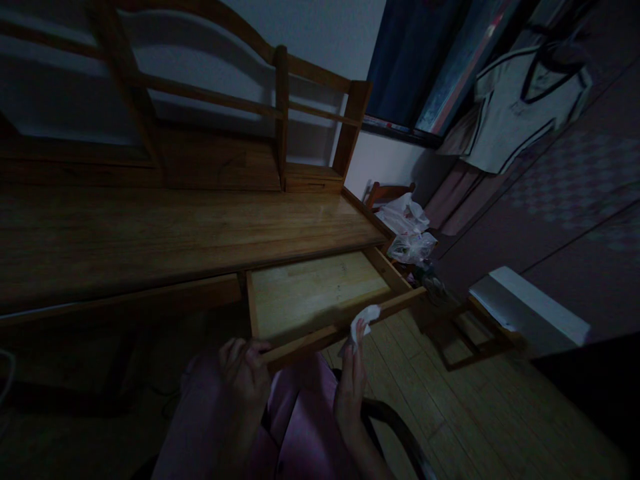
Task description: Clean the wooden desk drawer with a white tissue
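A wooden drawer point(320, 290) is pulled out from under the desk, and its pale bottom shows nothing lying in it. My left hand point(244, 370) is closed on the drawer's front left corner, fingers curled at the edge. Lower right of it, my right hand point(351, 387) holds a crumpled white tissue point(369, 313) with its fingers, against the drawer's front board. Part of the tissue folds over the board's top edge. The palm side of the right hand is only partly visible in the dim light.
Above the drawer stretches the wooden desktop point(200, 227) with a shelf rack point(283, 120) at its back. Plastic bags point(407, 227) sit on a chair beyond the right end. A low wooden stool point(465, 337) bears a white box point(530, 310). Clothes point(525, 110) hang at right.
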The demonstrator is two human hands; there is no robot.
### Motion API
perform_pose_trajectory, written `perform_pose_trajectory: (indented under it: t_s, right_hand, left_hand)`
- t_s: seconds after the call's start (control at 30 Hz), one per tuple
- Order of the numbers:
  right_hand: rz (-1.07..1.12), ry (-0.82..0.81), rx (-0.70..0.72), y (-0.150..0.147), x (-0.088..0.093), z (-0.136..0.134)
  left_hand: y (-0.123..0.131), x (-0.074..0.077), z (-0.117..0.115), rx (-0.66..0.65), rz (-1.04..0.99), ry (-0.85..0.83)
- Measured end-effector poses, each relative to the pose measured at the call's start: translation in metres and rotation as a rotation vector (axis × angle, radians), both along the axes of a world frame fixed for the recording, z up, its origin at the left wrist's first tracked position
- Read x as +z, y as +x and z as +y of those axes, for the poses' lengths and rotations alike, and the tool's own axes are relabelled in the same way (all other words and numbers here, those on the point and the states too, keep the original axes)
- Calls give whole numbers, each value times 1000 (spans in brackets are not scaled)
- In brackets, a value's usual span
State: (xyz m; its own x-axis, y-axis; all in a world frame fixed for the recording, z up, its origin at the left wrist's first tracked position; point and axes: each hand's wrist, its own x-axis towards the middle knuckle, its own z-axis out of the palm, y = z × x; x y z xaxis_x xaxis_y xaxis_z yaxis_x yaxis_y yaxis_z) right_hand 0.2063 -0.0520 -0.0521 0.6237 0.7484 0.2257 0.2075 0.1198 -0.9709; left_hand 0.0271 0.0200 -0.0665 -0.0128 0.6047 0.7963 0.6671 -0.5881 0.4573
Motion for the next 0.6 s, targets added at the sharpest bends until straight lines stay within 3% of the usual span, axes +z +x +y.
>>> perform_pose_trajectory:
  t_s: [0.13, 0.3, 0.6]
  right_hand:
    - [-30, -7, 89, -22, -15, -9]
    - [-84, -14, 135, -42, -31, -20]
    - [-449, -77, 207, -42, -45, -26]
  left_hand:
    - [1, -3, -1, 57, 7, -5]
    - [2, 1, -3, 21, 8, 5]
    - [-5, 5, -5, -34, -28, -80]
